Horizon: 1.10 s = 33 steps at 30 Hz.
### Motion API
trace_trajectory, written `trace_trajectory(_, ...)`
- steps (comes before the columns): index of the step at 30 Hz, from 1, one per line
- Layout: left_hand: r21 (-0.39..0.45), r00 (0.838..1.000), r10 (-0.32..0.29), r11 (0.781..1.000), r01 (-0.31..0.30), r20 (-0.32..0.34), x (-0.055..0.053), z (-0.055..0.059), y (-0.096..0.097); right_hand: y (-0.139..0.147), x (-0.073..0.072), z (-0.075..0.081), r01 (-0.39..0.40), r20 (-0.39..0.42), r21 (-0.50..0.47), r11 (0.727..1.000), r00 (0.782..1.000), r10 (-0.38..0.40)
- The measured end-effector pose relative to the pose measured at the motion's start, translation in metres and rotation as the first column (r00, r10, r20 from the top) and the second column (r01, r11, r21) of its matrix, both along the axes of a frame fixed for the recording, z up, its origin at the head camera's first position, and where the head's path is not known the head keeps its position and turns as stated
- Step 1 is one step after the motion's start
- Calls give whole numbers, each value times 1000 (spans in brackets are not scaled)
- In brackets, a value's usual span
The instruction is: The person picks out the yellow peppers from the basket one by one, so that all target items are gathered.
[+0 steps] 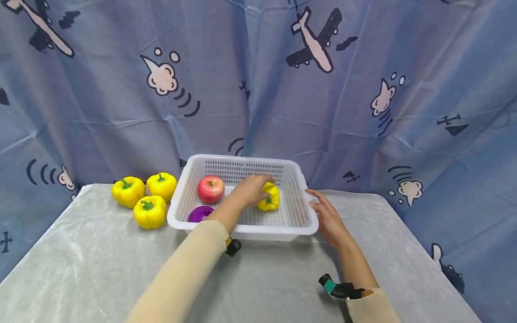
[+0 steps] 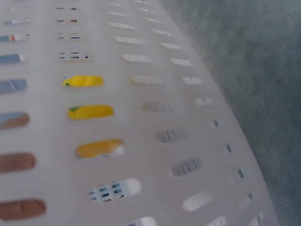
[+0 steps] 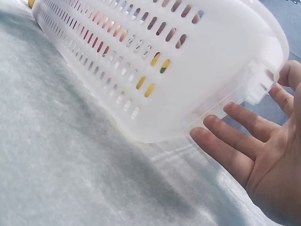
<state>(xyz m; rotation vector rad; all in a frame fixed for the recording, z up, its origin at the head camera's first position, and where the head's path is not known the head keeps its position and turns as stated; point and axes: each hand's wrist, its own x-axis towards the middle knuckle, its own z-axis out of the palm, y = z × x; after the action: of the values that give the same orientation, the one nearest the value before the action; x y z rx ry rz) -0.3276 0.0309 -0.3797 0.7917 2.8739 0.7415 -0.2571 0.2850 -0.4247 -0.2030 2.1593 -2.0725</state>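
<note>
A white perforated plastic basket (image 1: 245, 229) stands on the table. My left hand (image 1: 249, 190) reaches into it and grips a yellow bell pepper (image 1: 271, 199) between thumb and fingers, close over the basket floor. The left wrist view looks through the slotted basket wall (image 2: 155, 122), with yellow showing behind the slots. At the basket's right end, my right hand (image 1: 329, 220) rests its fingertips by the rim. Its fingers (image 3: 237, 141) are extended along the end wall in the right wrist view. A red apple (image 1: 211, 189) and a purple vegetable (image 1: 199, 214), partly hidden by my left arm, lie at the basket's left.
Left of the basket, three more yellow bell peppers (image 1: 150, 212) sit grouped on the table. A grey-white cloth (image 1: 101, 269) covers the tabletop. Behind it hangs a blue curtain (image 1: 250, 89) printed with airplanes.
</note>
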Motion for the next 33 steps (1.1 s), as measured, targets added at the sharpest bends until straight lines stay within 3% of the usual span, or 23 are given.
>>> trace_trajectory(8,13,1000,-7,1000,6,19,1,-1,0,0,1,1,13,24,-2,1000,1000,-13)
trace_trajectory(18,75,991,56,995,-66,124,1,1,-3,-2,1,1,29,36,40,999,999,-31)
trace_trajectory(24,129,994,99,986,-105,50,0,4,-1,-1,1,1,27,31,36,999,999,-28)
trace_trajectory(29,160,997,80,984,-80,11,0,5,0,-1,0,0,28,31,25,999,999,-29)
trace_trajectory(33,140,999,41,989,-41,-1,2,6,1,-2,-1,0,25,31,18,1000,999,-26)
